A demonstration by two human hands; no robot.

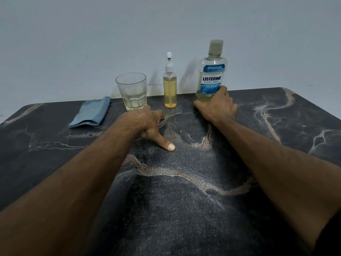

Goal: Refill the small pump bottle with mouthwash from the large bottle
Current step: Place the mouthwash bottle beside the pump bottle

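The large mouthwash bottle (212, 71) stands capped at the back right of the dark marble table, with a blue label and a little pale liquid at its base. My right hand (217, 106) wraps around its lower part. The small pump bottle (170, 89) stands upright to its left, pump head on, mostly full of yellowish liquid. My left hand (149, 124) rests flat on the table in front of the pump bottle, fingers spread, holding nothing.
A clear glass tumbler (132, 91) with a bit of liquid stands left of the pump bottle. A folded blue cloth (90, 113) lies further left. The table (184, 182) backs onto a pale wall.
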